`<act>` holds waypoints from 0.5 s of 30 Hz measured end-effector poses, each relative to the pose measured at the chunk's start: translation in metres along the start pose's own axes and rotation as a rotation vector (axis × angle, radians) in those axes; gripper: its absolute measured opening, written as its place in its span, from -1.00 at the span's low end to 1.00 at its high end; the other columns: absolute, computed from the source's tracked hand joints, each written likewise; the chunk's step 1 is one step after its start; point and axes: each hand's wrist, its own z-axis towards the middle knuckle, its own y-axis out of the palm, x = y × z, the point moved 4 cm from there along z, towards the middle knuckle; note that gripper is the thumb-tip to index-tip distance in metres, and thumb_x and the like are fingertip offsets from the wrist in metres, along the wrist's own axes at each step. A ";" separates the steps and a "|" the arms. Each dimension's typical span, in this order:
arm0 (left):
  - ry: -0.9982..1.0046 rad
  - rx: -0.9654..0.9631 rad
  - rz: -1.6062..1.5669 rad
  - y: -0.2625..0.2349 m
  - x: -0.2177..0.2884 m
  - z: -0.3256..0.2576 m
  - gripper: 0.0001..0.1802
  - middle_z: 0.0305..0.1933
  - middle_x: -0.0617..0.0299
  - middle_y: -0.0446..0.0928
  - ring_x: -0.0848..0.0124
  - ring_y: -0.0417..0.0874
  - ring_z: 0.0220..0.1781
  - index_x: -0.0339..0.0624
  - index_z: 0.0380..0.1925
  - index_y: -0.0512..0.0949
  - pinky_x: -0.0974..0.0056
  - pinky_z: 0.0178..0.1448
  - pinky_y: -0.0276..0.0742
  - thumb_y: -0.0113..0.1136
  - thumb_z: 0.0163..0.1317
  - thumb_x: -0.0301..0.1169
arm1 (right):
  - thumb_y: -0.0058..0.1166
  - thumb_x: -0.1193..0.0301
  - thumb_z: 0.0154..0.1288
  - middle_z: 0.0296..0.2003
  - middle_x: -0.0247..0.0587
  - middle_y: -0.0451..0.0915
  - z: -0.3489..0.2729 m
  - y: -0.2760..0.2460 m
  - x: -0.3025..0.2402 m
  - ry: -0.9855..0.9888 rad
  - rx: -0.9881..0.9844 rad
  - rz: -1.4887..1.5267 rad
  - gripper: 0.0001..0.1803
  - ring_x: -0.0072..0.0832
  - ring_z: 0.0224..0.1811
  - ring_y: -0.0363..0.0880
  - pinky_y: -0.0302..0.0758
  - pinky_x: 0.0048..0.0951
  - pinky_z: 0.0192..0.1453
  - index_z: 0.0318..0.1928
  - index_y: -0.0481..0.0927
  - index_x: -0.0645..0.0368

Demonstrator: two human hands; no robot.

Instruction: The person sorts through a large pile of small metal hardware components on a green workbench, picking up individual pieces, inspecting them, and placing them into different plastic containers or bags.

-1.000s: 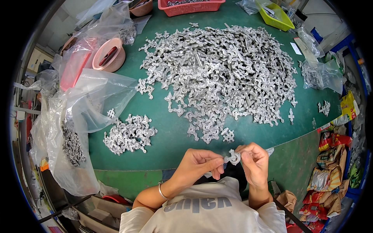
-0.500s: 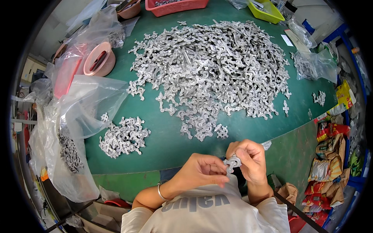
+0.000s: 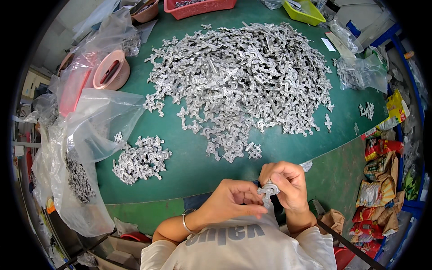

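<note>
Close to my chest, just off the table's near edge, my right hand [image 3: 289,185] pinches a small silver-grey metal casting [image 3: 268,189] between thumb and fingers. The casting has a rounded ring-like body and short knobbed arms. My left hand [image 3: 235,198] meets its left side with curled fingers, the thumb lying below; the exact contact of the fingertips is partly hidden. Ahead of both hands spreads a large heap of similar castings [image 3: 243,81]. A smaller pile of castings [image 3: 141,159] lies to the left on the green table [image 3: 193,173].
At the left, clear plastic bags [image 3: 105,117] overhang the table edge, beside a pink tub [image 3: 121,74] holding a red-and-black tool. A red basket [image 3: 200,10] and a yellow-green basket [image 3: 306,14] stand at the back. Colourful packets [image 3: 382,168] fill the right side.
Both hands stay almost in place around the casting, which has turned slightly in the right hand's fingers. The table scene has shifted a little leftward in view.
</note>
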 end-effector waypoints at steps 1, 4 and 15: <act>-0.011 0.004 -0.003 0.000 0.000 0.000 -0.76 -0.33 0.00 0.57 0.36 0.61 -0.33 -0.45 -0.31 0.50 0.29 -0.25 0.59 0.22 -0.05 -0.72 | -0.08 0.49 0.22 -0.59 -0.15 0.45 0.000 0.000 0.000 -0.006 -0.029 0.032 -0.81 -0.49 -0.55 0.32 0.23 -0.48 -0.44 -0.51 0.42 0.31; -0.046 -0.003 -0.026 0.002 0.001 -0.001 -0.76 -0.32 0.02 0.57 0.39 0.61 -0.31 -0.44 -0.31 0.51 0.31 -0.24 0.59 0.23 -0.07 -0.73 | -0.08 0.55 0.24 -0.50 -0.20 0.48 -0.002 -0.002 0.001 -0.021 -0.087 0.097 -0.86 -0.58 -0.46 0.35 0.25 -0.56 -0.39 -0.45 0.45 0.34; -0.059 -0.055 -0.034 0.015 0.006 0.006 -0.77 -0.32 0.06 0.56 0.42 0.59 -0.31 -0.43 -0.33 0.51 0.35 -0.24 0.58 0.23 -0.06 -0.72 | -0.10 0.42 0.18 -0.66 -0.17 0.40 -0.004 -0.001 -0.007 0.028 0.002 0.076 -0.77 -0.48 -0.62 0.23 0.17 -0.44 -0.50 -0.57 0.36 0.26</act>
